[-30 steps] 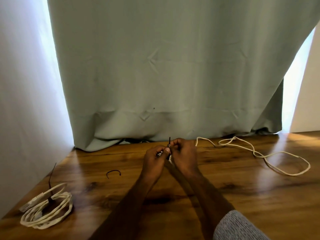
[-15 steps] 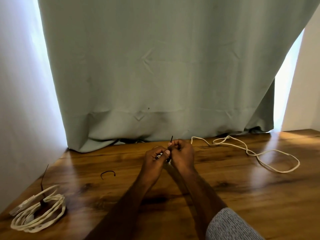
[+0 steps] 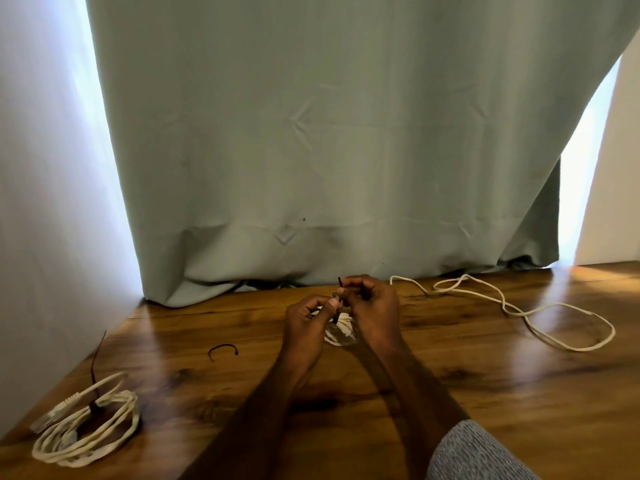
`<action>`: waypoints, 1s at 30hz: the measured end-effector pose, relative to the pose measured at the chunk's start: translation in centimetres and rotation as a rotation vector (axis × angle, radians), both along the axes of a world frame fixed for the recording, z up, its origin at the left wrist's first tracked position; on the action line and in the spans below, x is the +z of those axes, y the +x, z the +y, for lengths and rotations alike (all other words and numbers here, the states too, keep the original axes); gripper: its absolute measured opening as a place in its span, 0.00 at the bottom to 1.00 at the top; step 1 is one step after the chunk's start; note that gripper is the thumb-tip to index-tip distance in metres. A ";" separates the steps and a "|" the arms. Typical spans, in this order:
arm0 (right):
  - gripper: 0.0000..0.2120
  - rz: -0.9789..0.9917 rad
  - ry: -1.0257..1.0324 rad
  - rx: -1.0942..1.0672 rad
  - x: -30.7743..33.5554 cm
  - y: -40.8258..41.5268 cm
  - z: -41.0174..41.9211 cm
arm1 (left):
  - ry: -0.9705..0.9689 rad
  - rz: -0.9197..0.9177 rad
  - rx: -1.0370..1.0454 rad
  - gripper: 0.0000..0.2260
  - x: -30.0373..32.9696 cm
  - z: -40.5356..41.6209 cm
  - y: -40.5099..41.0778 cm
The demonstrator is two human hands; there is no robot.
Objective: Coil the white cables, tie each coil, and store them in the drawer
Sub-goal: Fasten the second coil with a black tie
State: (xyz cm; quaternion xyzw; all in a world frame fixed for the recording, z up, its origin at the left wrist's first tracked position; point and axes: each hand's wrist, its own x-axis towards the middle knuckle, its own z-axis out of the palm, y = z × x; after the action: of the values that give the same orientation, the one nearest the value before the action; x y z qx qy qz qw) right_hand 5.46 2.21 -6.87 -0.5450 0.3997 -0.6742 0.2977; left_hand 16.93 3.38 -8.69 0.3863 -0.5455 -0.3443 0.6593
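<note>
Both hands meet above the middle of the wooden table [image 3: 485,393]. My left hand [image 3: 308,327] and my right hand [image 3: 372,306] pinch a thin black tie [image 3: 339,281] whose end sticks up between the fingers. Under the hands sits a small white coiled cable [image 3: 341,332], mostly hidden. A tied white coil [image 3: 86,431] with a black tie standing up from it lies at the near left. A loose white cable [image 3: 519,310] sprawls over the far right of the table.
A spare curved black tie [image 3: 223,350] lies on the table left of my hands. A grey-green curtain [image 3: 329,150] hangs along the table's back edge, and a white wall [image 3: 45,220] borders the left side. No drawer is in view.
My hands stay together at the tie with only small finger movements. The camera view has shifted slightly; the cables on the table have not moved.
</note>
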 end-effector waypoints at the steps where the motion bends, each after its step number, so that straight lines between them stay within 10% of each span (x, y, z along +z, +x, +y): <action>1: 0.10 0.030 -0.027 -0.010 0.0 -0.1 0.0 | 0.003 0.000 -0.002 0.09 0.0 0.1 0.0; 30: 0.07 0.124 -0.129 -0.041 -0.1 -0.2 0.0 | 0.016 0.032 -0.006 0.09 0.5 0.1 -0.2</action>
State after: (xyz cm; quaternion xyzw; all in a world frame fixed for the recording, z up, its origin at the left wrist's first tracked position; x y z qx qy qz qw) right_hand 5.28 2.21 -7.00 -0.5956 0.3842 -0.6693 0.2228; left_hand 16.73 3.48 -8.20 0.3842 -0.5334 -0.3566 0.6639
